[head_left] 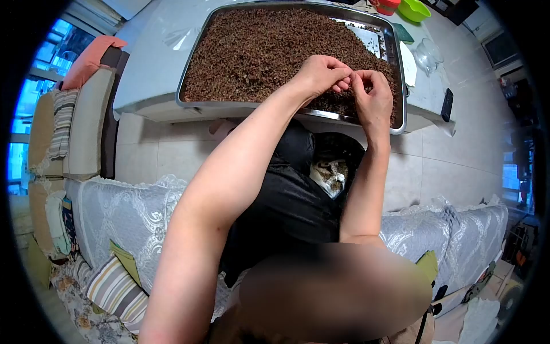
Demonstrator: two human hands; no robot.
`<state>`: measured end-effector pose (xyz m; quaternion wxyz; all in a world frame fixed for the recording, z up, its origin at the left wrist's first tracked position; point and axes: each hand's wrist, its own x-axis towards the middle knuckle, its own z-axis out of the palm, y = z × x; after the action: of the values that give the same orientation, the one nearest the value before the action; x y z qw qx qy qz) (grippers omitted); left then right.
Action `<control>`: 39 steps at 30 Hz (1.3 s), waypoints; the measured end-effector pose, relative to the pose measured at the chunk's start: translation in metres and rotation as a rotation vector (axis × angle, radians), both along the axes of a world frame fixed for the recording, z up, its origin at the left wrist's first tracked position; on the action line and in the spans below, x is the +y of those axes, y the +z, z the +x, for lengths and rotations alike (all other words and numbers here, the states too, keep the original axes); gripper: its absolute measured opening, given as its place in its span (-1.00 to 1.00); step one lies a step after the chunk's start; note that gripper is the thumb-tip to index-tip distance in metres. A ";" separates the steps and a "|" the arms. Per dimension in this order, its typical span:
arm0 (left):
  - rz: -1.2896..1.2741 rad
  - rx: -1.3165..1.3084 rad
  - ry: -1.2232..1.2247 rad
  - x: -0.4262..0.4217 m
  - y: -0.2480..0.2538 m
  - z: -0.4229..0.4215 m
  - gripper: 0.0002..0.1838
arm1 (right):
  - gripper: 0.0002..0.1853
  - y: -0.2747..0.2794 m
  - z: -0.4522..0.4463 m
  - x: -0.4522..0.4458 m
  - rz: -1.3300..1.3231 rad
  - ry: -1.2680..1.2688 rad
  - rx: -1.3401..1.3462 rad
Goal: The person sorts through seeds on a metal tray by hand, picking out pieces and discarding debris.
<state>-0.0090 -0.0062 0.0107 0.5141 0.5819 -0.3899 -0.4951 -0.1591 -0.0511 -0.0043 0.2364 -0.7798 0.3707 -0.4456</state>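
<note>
A large metal tray (189, 103) lies on the table, heaped with small reddish-brown dried pieces (258, 51). Over its right part, my left hand (325, 74) and my right hand (372, 94) meet at the fingertips. Each hand is closed in a pinch of thumb and forefinger. Whatever lies between the fingertips is too small to make out. At the tray's upper right, a patch of bare metal shows among scattered bits.
The white table (146, 80) extends left of the tray. To the right are a clear glass container (428, 56), a black remote (447, 105) and a green sponge (403, 33). A green bowl (413, 10) stands behind. Below my forearms is a black bin with litter (331, 175).
</note>
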 end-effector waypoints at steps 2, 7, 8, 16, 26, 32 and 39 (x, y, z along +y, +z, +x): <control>0.014 -0.036 -0.024 -0.001 0.000 0.002 -0.73 | -0.86 -0.006 -0.005 -0.006 0.047 0.043 -0.039; 0.019 -0.027 -0.161 0.006 0.013 0.008 -0.73 | -0.83 0.004 -0.023 -0.011 0.235 0.163 -0.052; 0.010 -0.038 -0.205 0.008 0.015 0.009 -0.73 | -0.82 0.007 -0.025 -0.011 0.232 0.167 -0.028; -0.050 -0.337 -0.207 0.009 0.016 0.009 -0.73 | -0.82 0.006 -0.023 -0.009 0.243 0.173 -0.058; -0.003 -0.086 -0.100 0.009 0.018 0.020 -0.76 | -0.79 0.004 -0.003 -0.003 0.343 0.101 -0.254; 0.002 -0.173 0.109 0.014 0.018 0.036 -0.76 | -0.82 0.015 -0.038 -0.012 0.337 0.134 -0.073; -0.063 -0.733 0.276 0.008 0.000 0.044 -0.73 | -0.81 0.053 -0.083 0.009 0.579 0.359 0.570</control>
<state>0.0354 0.0022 0.0103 0.4204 0.7510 -0.4806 -0.1684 -0.2421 -0.0425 0.0484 0.4070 -0.8251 0.3894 -0.0426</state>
